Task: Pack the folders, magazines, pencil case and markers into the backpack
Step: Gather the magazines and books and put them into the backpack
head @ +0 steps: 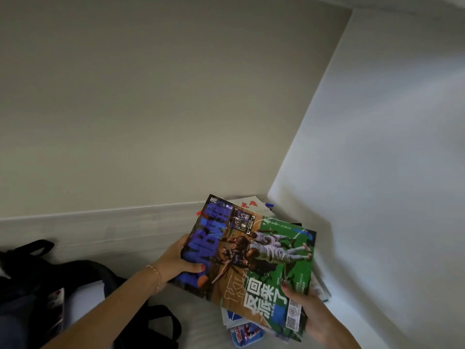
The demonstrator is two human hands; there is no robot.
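I hold a stack of magazines (pixel 254 250) above the table; the top cover shows basketball players on green and orange. My left hand (pixel 177 260) grips the stack's left edge. My right hand (pixel 312 316) grips its near right corner, thumb on the cover. Beneath the stack lie more papers or folders (pixel 251 202), a blue marker (pixel 268 205) at the far end, and a blue patterned pencil case (pixel 245 333) near the front. The black backpack (pixel 83 280) lies at the left, its straps spread; its opening is hard to make out.
The pale table (pixel 130 250) sits in a corner, with a beige wall behind it and a white wall (pixel 377 172) close on the right. The backpack's black straps (pixel 161 321) trail toward the near edge.
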